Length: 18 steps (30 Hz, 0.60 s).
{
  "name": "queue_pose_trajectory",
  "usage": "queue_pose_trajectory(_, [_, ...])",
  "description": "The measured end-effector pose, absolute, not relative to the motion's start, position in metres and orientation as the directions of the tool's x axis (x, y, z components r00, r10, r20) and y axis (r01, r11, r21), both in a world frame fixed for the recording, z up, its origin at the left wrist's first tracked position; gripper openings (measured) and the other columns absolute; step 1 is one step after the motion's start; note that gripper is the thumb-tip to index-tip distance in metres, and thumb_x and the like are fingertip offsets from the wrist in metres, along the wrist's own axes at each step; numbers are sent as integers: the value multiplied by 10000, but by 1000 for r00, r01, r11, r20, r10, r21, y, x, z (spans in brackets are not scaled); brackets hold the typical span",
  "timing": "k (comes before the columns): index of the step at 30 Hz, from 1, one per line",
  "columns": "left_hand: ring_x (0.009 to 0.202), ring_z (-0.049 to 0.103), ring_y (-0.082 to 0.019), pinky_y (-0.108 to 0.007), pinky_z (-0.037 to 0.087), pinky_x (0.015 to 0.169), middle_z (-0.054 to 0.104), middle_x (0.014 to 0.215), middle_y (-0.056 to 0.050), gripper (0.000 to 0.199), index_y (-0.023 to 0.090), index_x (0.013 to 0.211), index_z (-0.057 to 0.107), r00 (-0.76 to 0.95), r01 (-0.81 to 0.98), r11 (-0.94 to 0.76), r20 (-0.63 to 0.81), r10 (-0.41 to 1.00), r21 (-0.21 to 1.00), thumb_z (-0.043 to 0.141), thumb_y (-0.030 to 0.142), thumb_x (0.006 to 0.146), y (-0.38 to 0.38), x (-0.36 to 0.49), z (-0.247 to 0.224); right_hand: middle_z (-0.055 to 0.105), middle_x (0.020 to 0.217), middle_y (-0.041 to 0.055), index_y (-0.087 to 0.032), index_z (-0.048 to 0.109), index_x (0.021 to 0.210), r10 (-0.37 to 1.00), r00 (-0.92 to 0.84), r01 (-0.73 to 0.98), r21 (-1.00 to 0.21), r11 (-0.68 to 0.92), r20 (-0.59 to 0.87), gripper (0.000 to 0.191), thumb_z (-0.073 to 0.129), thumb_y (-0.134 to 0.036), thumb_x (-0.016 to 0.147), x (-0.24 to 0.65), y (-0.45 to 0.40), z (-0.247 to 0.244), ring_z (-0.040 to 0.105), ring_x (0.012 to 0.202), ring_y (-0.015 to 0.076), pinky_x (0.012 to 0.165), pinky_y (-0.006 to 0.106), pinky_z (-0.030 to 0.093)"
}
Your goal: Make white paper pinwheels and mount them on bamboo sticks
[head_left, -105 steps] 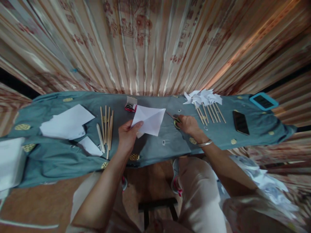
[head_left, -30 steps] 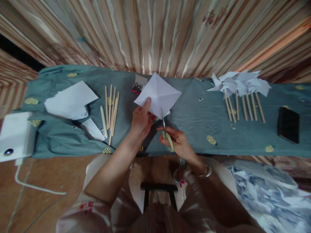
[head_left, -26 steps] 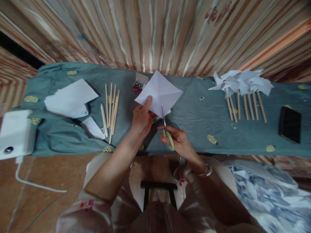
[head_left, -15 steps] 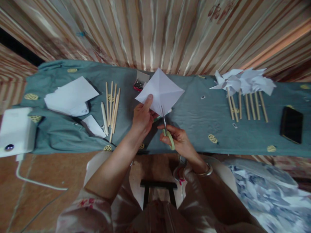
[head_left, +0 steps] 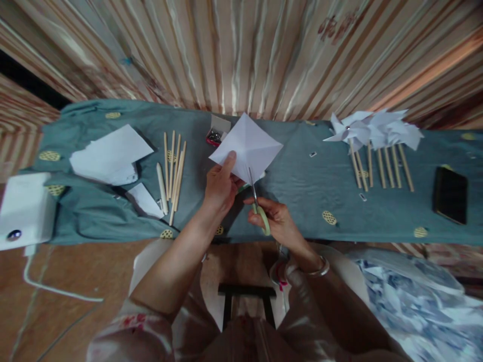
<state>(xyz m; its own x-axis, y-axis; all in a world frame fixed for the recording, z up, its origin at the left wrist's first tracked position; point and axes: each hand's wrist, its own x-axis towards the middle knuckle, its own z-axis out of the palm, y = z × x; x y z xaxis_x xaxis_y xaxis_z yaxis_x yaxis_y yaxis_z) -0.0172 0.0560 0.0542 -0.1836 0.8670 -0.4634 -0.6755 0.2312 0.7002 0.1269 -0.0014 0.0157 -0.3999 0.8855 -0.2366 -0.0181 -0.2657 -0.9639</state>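
My left hand (head_left: 221, 185) pinches a creased square of white paper (head_left: 251, 138) near its left side, thumb on top. The square is turned like a diamond above the table. My right hand (head_left: 275, 217) holds scissors (head_left: 263, 219) with pale green handles. Their blades lie at the paper's lower corner, along the fold that runs toward the middle. Behind the paper, a small open box (head_left: 214, 136) with shiny metal bits is partly covered. A green and white item under the paper is mostly hidden.
Several wooden sticks (head_left: 175, 173) and a stack of white paper (head_left: 107, 158) lie on the left. Finished paper pinwheels (head_left: 356, 128) and a black phone (head_left: 450, 195) are on the right. A white device (head_left: 26, 208) sits at the left edge. A bag of paper pieces (head_left: 415, 306) stands lower right.
The whole view has shifted slightly. Both hands, the paper and the scissors keep nearly the same positions, with the blades still at the lower corner.
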Motion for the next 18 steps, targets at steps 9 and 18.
queue_pose_trajectory(9, [630,695,-115,-205,527,632,712,650,30,163,201,790,636,-171,-681,216,-438,883,700,734,328,822,55,-18,53,597,674,-41,-205,709,990,890,-376,-9,-960,-280,-257,377,801,-428,700,127,-2,12,523,593,93,550,222,439])
queue_pose_trajectory(18, [521,625,-97,-212,485,543,685,618,31,159,199,769,617,-183,-661,216,-433,883,718,670,310,870,56,-20,50,584,653,-43,-213,708,971,897,-352,14,-960,-281,-268,366,790,-445,700,125,-2,13,507,573,100,528,233,431])
